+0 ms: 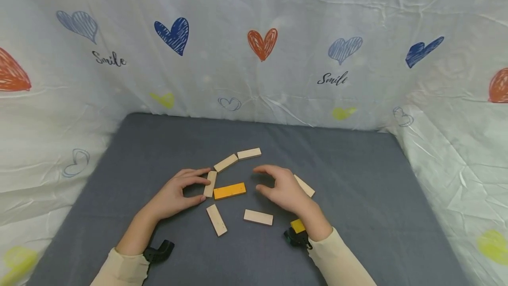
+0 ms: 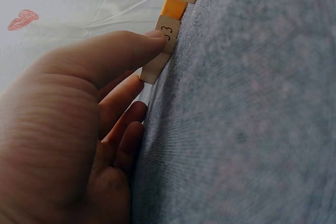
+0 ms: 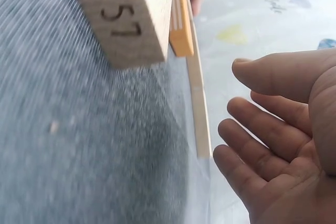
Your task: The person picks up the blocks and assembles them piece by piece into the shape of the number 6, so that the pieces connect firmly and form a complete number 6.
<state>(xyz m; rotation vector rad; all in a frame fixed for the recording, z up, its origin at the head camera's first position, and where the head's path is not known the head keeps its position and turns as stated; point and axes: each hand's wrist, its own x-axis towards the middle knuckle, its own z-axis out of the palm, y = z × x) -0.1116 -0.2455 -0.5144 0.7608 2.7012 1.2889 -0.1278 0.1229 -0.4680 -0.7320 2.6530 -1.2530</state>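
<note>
Wooden block [image 1: 210, 184]: pale and plain, left of the middle on the grey cloth [image 1: 357, 189], with its long side running away from the wearer and leaning slightly right.
Left hand [image 1: 178, 193]: I see it pinching that piece, thumb at the near end, fingertips at the far end and along the top. From the left wrist camera I can read a 3 on pale wood by the thumb, which partly covers the number.
Right hand [image 1: 283, 189]: released, fingers loosely bent, thumb well apart from them, palm bare in my right wrist view. Whether it touches the cloth, I can't tell.
Orange block [image 1: 229, 191]: between the hands, left end just beside the pinched piece.
Upper curve: a slanted block [image 1: 225, 163] sits near the pinched piece's far end, and a farthest block [image 1: 249, 153] follows just beside it.
Near side: one angled block [image 1: 216, 220] and one crosswise block [image 1: 258, 217], well apart.
Right side: a pale right-hand block [image 1: 304, 186] partly behind the right hand; a yellow block [image 1: 297, 226] partly hidden by the forearm.
Number 57: burned into a block end [image 3: 123, 27] close to my right wrist camera.
Backdrop: white curtain [image 1: 297, 3] with hearts and "Smile" printed on it.
</note>
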